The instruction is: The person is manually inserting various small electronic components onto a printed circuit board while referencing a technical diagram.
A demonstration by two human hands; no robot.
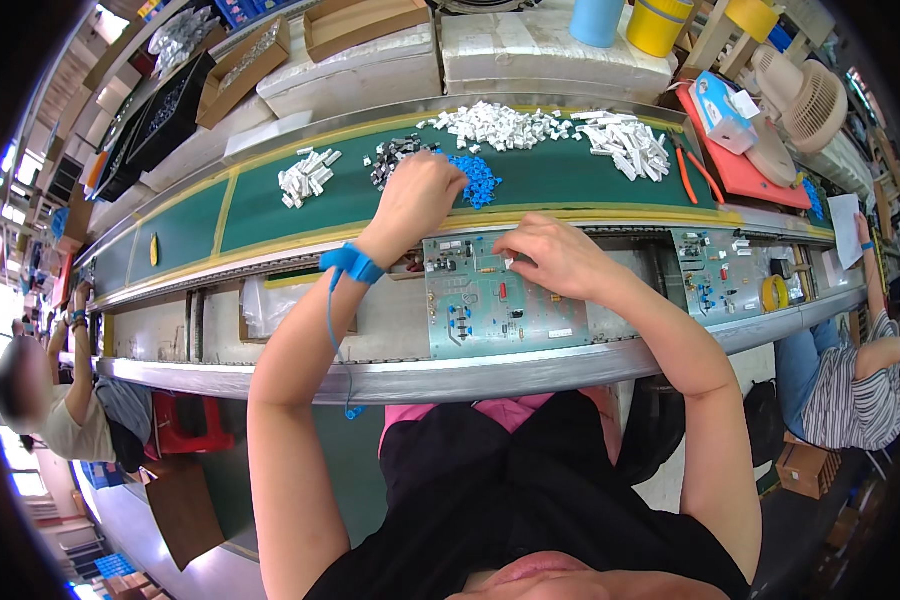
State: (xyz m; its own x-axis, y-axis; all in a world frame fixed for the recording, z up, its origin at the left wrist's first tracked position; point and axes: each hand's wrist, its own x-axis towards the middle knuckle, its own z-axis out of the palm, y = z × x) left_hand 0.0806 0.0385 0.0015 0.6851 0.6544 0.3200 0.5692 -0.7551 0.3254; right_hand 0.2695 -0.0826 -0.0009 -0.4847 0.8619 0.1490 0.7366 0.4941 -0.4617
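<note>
My left hand (420, 196), with a blue wrist strap (352, 264) and cord, reaches over the belt between a heap of small black parts (398, 158) and a heap of small blue parts (480, 182). Its fingers are bent together at the edge of the blue heap, and what they hold is hidden. Below it, a green circuit board (470, 335) lies across the rails, fitted with several small components. My right hand (560, 258) is over the board's upper right, thumb and forefinger closed on a small white connector (510, 263) at the board's surface.
Piles of white connectors (500, 128) line the green belt (560, 185). Orange-handled pliers (685, 172) lie at its right. A second circuit board (705, 275) sits on the rails to the right, near a yellow tape roll (774, 292). Other people sit at both sides.
</note>
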